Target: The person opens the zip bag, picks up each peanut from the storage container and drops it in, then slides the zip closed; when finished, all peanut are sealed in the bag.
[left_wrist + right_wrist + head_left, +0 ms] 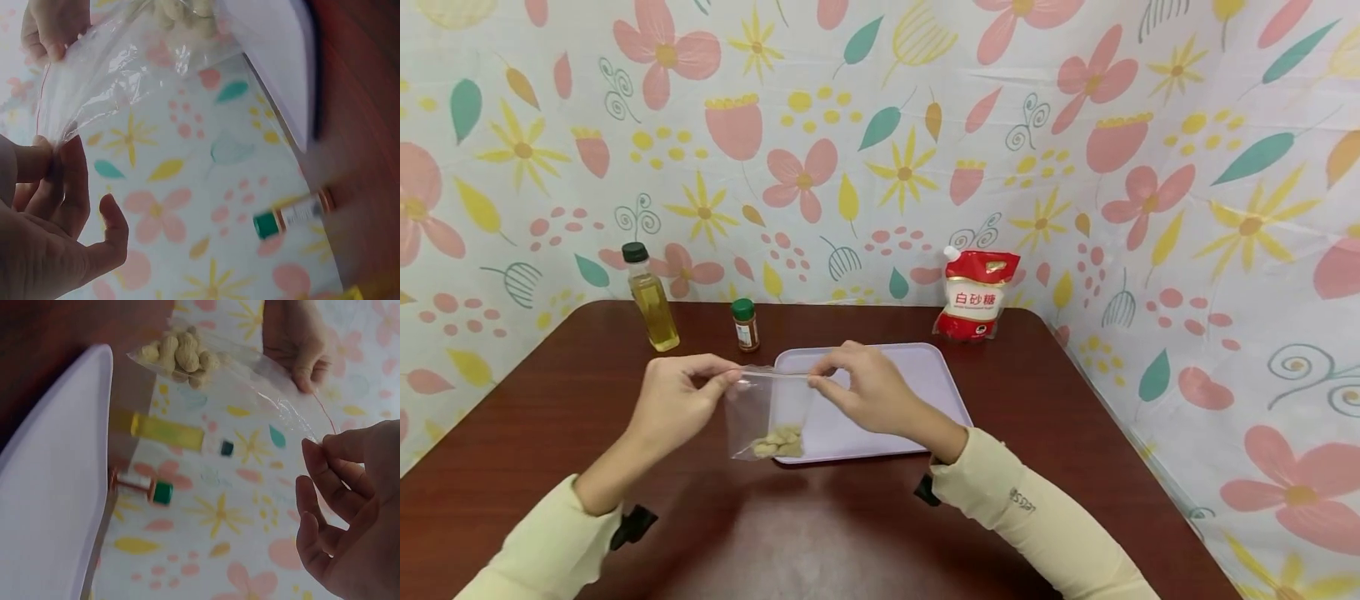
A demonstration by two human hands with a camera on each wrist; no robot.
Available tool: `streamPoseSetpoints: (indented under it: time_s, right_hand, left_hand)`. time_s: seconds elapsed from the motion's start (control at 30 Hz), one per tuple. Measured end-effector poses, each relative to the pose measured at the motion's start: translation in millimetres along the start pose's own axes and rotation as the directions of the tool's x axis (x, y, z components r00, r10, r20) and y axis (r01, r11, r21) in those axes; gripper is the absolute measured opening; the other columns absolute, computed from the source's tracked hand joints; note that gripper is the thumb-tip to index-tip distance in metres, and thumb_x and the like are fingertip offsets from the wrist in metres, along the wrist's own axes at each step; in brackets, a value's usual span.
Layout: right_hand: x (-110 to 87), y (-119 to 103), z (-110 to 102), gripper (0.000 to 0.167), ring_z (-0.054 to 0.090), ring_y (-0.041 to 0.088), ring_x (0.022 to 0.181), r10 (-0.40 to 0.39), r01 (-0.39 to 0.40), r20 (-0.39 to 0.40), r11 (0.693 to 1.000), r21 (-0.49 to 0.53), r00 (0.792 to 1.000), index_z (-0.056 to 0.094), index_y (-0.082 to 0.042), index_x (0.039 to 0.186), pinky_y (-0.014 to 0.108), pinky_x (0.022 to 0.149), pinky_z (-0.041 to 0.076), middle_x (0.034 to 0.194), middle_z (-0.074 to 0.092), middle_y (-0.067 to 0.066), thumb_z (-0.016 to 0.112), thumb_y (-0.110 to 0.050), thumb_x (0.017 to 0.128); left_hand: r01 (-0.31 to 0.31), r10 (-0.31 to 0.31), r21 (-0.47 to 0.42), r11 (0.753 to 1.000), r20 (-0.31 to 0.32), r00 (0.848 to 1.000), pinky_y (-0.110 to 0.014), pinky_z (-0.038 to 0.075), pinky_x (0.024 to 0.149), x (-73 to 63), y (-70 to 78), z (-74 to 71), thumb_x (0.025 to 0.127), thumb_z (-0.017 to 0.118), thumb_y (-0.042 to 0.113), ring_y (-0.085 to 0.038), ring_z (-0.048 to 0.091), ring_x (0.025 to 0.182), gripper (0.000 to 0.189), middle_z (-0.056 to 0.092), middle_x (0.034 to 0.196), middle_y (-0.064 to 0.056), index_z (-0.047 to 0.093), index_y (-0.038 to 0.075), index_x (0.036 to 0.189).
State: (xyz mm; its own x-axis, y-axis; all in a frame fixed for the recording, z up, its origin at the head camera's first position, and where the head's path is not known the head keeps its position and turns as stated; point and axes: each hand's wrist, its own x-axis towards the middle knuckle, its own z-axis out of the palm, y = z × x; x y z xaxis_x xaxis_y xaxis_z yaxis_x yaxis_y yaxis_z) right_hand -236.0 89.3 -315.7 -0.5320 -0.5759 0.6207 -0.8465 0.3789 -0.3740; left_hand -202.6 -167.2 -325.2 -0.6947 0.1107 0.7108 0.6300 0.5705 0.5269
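Both grips pinch zip bag [767,412] top edge: left hand [673,400], right hand [861,387]; tray [940,375] edge just behind.

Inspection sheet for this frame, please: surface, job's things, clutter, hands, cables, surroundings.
Surface: dark wooden table, lilac tray on it.
Job's things: clear zip bag with peanuts at its bottom, held up over the tray's near left corner.
Clutter: oil bottle, small green-capped jar, red and white sugar pouch along the back.
Hands: left hand and right hand each pinch the bag's top edge.
Cables: nothing seen.
Surroundings: floral cloth backdrop.
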Motion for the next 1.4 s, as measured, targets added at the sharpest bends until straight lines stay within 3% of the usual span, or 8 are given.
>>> streamPoseSetpoints:
  time_s: [0.13,0.23,0.47,0.6,0.9,1.03,1.1,1.4]
  right_hand:
    - [10.1,-7,18,0.007,0.062,0.005,0.082,0.056,-0.063,0.108,0.996,0.066,0.993,0.075,-0.012,0.092,0.023,0.071,0.048,0.086,0.071,-0.005,0.069,-0.016,0.093]
    - [17.7,-9,28,0.007,0.061,0.004,0.08,0.078,-0.11,0.221,0.984,0.137,0.972,0.075,-0.011,0.094,0.021,0.068,0.048,0.086,0.071,-0.005,0.068,-0.014,0.094]
    - [39.1,5,58,0.011,0.065,0.008,0.074,0.172,-0.285,0.408,0.93,0.232,0.896,0.075,-0.008,0.093,0.02,0.065,0.049,0.081,0.073,-0.002,0.065,-0.012,0.095]
    - [55.1,28,78,0.014,0.067,0.021,0.068,0.308,-0.432,0.417,0.868,0.245,0.855,0.076,-0.003,0.09,0.02,0.058,0.05,0.077,0.073,0.006,0.063,-0.009,0.094]
    - [71.4,68,121,0.018,0.062,0.006,0.066,0.498,-0.576,0.408,0.813,0.089,0.766,0.076,-0.002,0.098,0.021,0.059,0.047,0.081,0.074,0.003,0.065,-0.016,0.094]
    - [65.8,74,111,0.033,0.068,0.011,0.081,0.544,-0.609,0.405,0.792,0.041,0.735,0.067,0.002,0.119,0.025,0.069,0.052,0.095,0.074,0.005,0.067,-0.019,0.093]
    - [60.6,76,101,0.04,0.069,0.014,0.086,0.545,-0.602,0.385,0.798,0.036,0.745,0.063,0.002,0.125,0.026,0.073,0.053,0.099,0.074,0.007,0.068,-0.019,0.092]
    - [22.5,90,43,0.038,0.067,0.022,0.087,0.424,-0.445,0.197,0.892,0.08,0.884,0.062,-0.009,0.131,0.031,0.07,0.053,0.112,0.071,0.008,0.065,-0.015,0.094]
  left_hand:
    - [0.032,-0.034,0.041,0.999,0.063,0.997,-0.016,0.041,0.049,-5.2,-5.9,-23.8,0.083,0.077,-0.001,-0.001,0.065,0.059,0.012,0.072,0.067,0.006,0.079,0.011,0.083]
    - [0.079,-0.084,0.034,0.996,0.213,0.973,-0.017,0.047,0.057,-6.9,-12.5,-44.9,0.086,0.075,0.004,-0.003,0.066,0.062,0.008,0.071,0.069,0.01,0.079,0.01,0.087]
    - [0.325,-0.225,-0.08,0.942,0.564,0.794,-0.028,0.055,0.065,-0.6,-53.3,-70.8,0.094,0.062,0.001,-0.012,0.069,0.069,0.015,0.075,0.083,-0.005,0.072,-0.008,0.102]
    - [0.474,-0.385,-0.009,0.88,0.572,0.724,-0.032,0.056,0.068,10.0,-81.7,-53.4,0.098,0.062,0.012,-0.016,0.071,0.072,0.027,0.075,0.083,-0.009,0.069,-0.011,0.109]
    - [0.566,-0.553,0.153,0.81,0.522,0.65,-0.03,0.05,0.058,21.2,-137.2,-15.5,0.098,0.059,0.016,-0.012,0.067,0.071,0.032,0.074,0.084,-0.006,0.066,-0.01,0.115]
    - [0.512,-0.561,0.252,0.821,0.519,0.645,-0.033,0.051,0.062,22.4,-145.7,-5.5,0.095,0.059,0.013,-0.016,0.07,0.073,0.029,0.074,0.084,-0.008,0.066,-0.01,0.112]
    - [0.454,-0.552,0.315,0.833,0.515,0.655,-0.037,0.053,0.068,22.3,-146.6,-3.2,0.093,0.061,0.012,-0.023,0.07,0.078,0.029,0.074,0.088,-0.011,0.066,-0.01,0.112]
    - [0.322,-0.56,0.489,0.811,0.491,0.667,-0.057,0.049,0.082,31.3,-128.8,4.6,0.097,0.059,0.021,-0.046,0.057,0.112,0.044,0.056,0.131,-0.03,0.056,-0.006,0.131]
